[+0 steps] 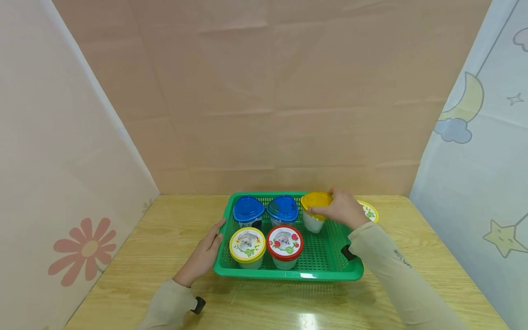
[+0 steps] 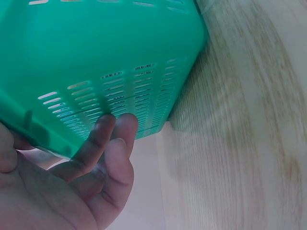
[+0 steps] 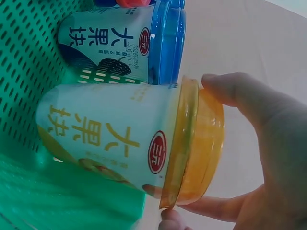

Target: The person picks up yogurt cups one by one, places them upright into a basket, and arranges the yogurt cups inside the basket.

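Observation:
My right hand [image 1: 345, 208] pinches the orange-yellow domed lid [image 3: 204, 143] of a white yogurt cup [image 3: 96, 129], thumb and fingers on opposite sides. That cup is at the basket's back right; whether its base touches the floor I cannot tell. At the left end of the green basket [image 1: 288, 275], my left hand [image 1: 202, 256] touches the side with loosely bent fingers, some against the slotted outer wall [image 2: 110, 43]. Two blue-lidded cups [image 1: 249, 209] [image 1: 283, 210] stand in the back row. In front of them are a yellow-rimmed cup [image 1: 247, 245] and a red-rimmed cup [image 1: 285, 243].
Another yellow-rimmed cup [image 1: 368, 211] shows beyond the basket's right end, partly hidden by my right hand. Everything is on a wood-patterned table [image 1: 140, 256]. A brown backdrop [image 1: 268, 114] rises behind, with patterned side panels [image 1: 474, 192] left and right.

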Demonstrator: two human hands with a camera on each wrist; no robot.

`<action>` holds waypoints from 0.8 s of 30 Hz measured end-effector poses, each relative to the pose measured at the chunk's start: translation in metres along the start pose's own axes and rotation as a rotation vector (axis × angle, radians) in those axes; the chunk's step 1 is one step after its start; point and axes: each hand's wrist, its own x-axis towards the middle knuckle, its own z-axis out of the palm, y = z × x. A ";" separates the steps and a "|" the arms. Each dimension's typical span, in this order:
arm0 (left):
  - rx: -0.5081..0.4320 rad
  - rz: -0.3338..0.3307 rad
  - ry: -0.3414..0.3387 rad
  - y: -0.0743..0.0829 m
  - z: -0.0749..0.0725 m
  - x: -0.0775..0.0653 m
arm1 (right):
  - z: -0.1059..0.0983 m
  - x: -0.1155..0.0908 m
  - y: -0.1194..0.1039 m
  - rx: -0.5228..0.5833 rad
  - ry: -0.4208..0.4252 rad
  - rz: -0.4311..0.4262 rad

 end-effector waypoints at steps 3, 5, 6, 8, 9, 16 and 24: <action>-0.002 -0.003 -0.001 0.000 0.000 0.000 | -0.001 0.000 -0.002 -0.019 -0.015 -0.007; -0.004 0.000 -0.002 0.001 0.000 -0.001 | -0.001 0.000 -0.003 -0.021 -0.025 -0.010; -0.004 0.001 -0.003 0.001 0.000 -0.001 | -0.001 0.000 -0.004 -0.022 -0.030 -0.011; -0.005 0.003 -0.004 0.002 -0.001 -0.001 | -0.001 -0.001 -0.005 -0.019 -0.046 -0.011; -0.005 0.004 -0.004 0.002 -0.001 -0.001 | -0.001 -0.001 -0.005 -0.018 -0.055 -0.009; -0.016 0.006 -0.005 0.000 0.000 -0.002 | 0.002 -0.001 -0.005 -0.029 -0.096 0.012; -0.009 0.017 0.000 -0.001 0.000 -0.002 | 0.006 0.001 -0.004 -0.043 -0.108 0.014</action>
